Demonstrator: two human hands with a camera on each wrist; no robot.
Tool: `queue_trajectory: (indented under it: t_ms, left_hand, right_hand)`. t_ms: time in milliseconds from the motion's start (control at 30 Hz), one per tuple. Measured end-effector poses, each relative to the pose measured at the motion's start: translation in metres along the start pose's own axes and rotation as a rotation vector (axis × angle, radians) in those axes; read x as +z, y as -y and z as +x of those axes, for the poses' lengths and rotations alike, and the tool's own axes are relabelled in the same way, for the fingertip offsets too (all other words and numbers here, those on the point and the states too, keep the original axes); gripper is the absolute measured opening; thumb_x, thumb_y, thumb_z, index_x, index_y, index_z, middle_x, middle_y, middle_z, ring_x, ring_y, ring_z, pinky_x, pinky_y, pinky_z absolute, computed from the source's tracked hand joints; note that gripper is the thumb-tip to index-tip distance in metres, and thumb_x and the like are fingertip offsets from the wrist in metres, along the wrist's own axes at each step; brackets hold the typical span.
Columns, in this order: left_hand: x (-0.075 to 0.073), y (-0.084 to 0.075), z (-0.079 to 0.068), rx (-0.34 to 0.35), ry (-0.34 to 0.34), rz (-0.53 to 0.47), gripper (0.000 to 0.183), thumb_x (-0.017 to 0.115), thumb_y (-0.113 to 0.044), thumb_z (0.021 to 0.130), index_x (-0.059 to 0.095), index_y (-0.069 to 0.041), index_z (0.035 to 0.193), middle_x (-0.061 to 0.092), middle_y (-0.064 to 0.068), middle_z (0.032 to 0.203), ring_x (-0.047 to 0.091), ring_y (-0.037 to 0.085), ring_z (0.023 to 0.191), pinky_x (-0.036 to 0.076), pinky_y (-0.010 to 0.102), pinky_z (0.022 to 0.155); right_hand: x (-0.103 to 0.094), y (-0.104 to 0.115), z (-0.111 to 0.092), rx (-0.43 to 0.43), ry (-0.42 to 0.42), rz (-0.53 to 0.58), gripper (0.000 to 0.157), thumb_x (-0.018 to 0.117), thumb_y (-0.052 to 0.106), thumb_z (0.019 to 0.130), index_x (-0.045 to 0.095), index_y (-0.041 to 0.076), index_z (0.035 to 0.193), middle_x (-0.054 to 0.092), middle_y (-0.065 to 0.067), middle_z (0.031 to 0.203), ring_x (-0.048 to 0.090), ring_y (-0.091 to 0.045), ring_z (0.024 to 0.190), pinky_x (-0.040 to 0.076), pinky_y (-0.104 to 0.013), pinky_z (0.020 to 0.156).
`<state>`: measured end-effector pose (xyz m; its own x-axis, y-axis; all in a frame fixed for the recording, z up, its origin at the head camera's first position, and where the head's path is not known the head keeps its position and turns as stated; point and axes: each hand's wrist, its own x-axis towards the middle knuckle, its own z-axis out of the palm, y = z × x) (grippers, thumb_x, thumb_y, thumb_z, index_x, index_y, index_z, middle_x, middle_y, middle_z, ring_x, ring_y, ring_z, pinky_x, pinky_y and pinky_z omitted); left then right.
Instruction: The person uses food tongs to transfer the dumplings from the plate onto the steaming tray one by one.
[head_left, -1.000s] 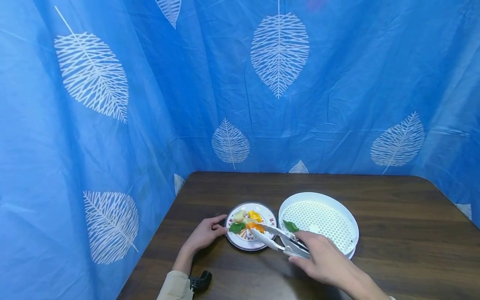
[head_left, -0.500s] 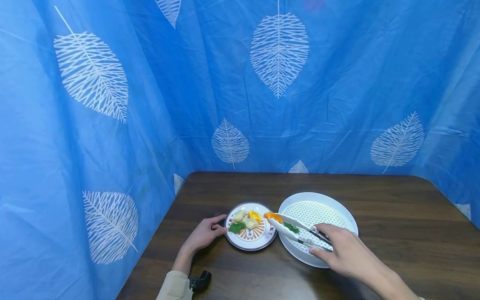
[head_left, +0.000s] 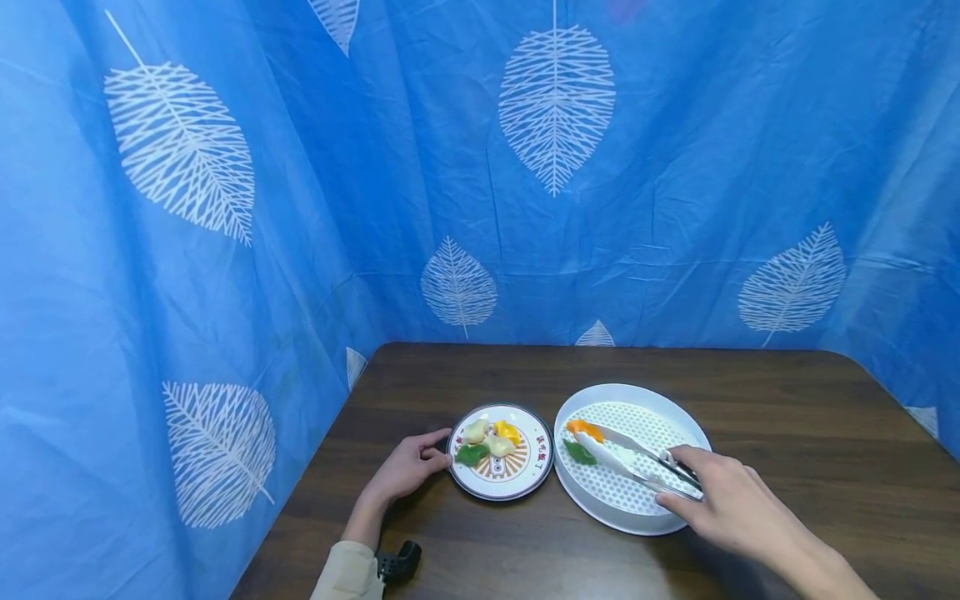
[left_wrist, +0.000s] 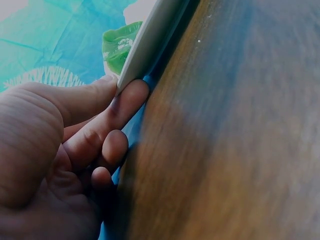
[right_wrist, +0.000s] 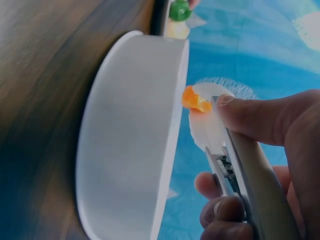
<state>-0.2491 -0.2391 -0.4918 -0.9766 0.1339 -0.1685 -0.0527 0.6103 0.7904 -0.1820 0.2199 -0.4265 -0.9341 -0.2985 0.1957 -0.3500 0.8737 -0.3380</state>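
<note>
My left hand (head_left: 408,468) pinches the left rim of a small round white plate (head_left: 534,473); the left wrist view has the thumb above the rim and the index finger beneath it. On the plate lie a green dumpling (head_left: 471,455), a yellow dumpling (head_left: 507,432) and two pale dumplings (head_left: 498,446). My right hand (head_left: 731,504) grips metal tongs (head_left: 618,464) with white tips. Between the tips is an orange dumpling (head_left: 585,430), above the left part of a round white perforated tray (head_left: 633,523). Another green dumpling (head_left: 579,452) lies in that tray.
Plate and tray stand side by side on a dark wooden table (head_left: 810,450), their rims close together. A blue curtain (head_left: 652,208) with white leaf prints hangs behind the table and at its left. A black band (head_left: 399,562) is around the left wrist.
The right hand has moved right with the tongs, taking the orange dumpling off the plate and over the tray. My left hand has stayed at the plate's rim.
</note>
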Motion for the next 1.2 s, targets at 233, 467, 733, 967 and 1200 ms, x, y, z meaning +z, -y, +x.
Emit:
queue_trajectory:
  t_ms: [233,467,733,967,1200]
  left_hand:
    - [-0.001,-0.001,0.0,-0.002,0.003,0.0,0.058,0.069,-0.033,0.099,0.053,-0.015,0.151,0.069,0.0,0.084,0.061,0.018,0.087,0.043,0.06,0.11]
    - [-0.002,-0.002,0.001,0.001,-0.002,0.003,0.058,0.069,-0.033,0.099,0.053,-0.015,0.152,0.068,0.0,0.084,0.06,0.018,0.085,0.046,0.055,0.104]
    - [-0.004,-0.003,0.003,0.005,-0.012,0.003,0.058,0.07,-0.033,0.099,0.053,-0.015,0.151,0.069,-0.001,0.086,0.061,0.018,0.088,0.046,0.056,0.106]
    - [-0.001,-0.001,0.003,0.011,-0.001,-0.004,0.057,0.069,-0.032,0.099,0.054,-0.014,0.151,0.061,-0.002,0.076,0.057,0.016,0.077,0.046,0.046,0.097]
    - [0.001,-0.001,0.0,-0.001,0.001,-0.015,0.057,0.07,-0.032,0.099,0.054,-0.014,0.151,0.062,0.001,0.076,0.057,0.018,0.079,0.044,0.053,0.105]
  right_hand:
    - [0.001,-0.013,-0.001,0.053,0.028,-0.029,0.063,0.087,0.043,0.079,0.069,0.001,0.122,0.073,-0.02,0.116,0.071,-0.035,0.1,0.058,-0.061,0.083]
    - [-0.001,-0.021,0.001,0.053,0.089,-0.04,0.063,0.087,0.043,0.078,0.069,0.0,0.12,0.074,-0.018,0.112,0.069,-0.029,0.095,0.058,-0.059,0.082]
    - [-0.005,-0.021,0.007,0.06,0.125,-0.056,0.064,0.087,0.044,0.078,0.068,0.001,0.122,0.073,-0.018,0.113,0.069,-0.029,0.094,0.057,-0.057,0.08]
    - [-0.002,-0.02,0.006,0.105,0.157,-0.047,0.07,0.086,0.049,0.077,0.068,-0.001,0.123,0.072,-0.021,0.115,0.069,-0.031,0.096,0.057,-0.059,0.08]
    - [0.0,-0.018,0.006,0.154,0.185,-0.046,0.087,0.085,0.06,0.074,0.064,-0.005,0.127,0.07,-0.025,0.119,0.067,-0.031,0.097,0.056,-0.062,0.084]
